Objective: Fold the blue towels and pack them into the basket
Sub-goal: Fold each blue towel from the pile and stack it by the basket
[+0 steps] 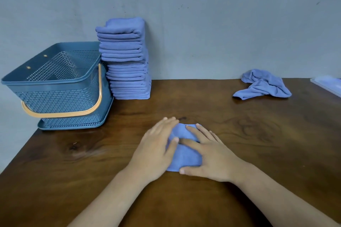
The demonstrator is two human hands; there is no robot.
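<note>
Left hand [156, 145] and right hand [208, 155] lay flat, fingers straight, pressing folded blue towel [184, 151] on table [239, 134]; stack of folded towels [127, 61] beside basket [55, 86], far left; crumpled towel [263, 84] far right.

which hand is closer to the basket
Left. The left hand rests on the folded towel's left part, front-right of the basket; the right hand rests on its right part, farther right.
</note>
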